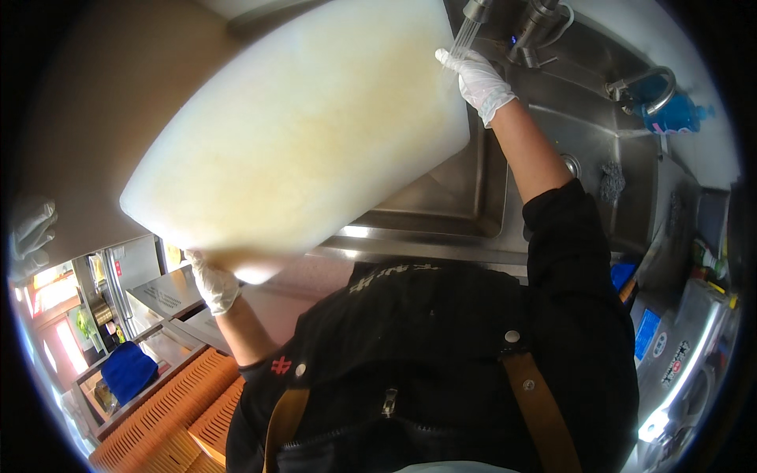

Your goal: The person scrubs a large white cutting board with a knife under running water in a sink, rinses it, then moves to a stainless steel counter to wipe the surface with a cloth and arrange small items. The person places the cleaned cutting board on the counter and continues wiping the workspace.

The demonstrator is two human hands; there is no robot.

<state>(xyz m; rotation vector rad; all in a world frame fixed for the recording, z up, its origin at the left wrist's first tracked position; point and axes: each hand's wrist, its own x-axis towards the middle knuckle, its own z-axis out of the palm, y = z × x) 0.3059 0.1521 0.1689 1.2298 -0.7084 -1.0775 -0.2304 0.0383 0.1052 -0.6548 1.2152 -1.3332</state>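
Observation:
A large white plastic cutting board [307,130] with yellowish stains is held up at a tilt over the stainless steel sink [491,219]. My left hand [216,284], in a white disposable glove, grips its lower left end; some fingers are hidden behind it. At the upper right edge my right hand [476,80], gloved alike, holds the board with the thumb on its face. Water runs from the faucet head [476,10] onto my right hand and the board's edge.
A second basin with a drain and a steel wool scrubber [612,182] lies at the right. Beyond it stands a bottle of blue liquid [674,115] by a curved spout [665,88]. At the lower left are stacked orange slatted pieces [171,408] and a blue cloth [129,372].

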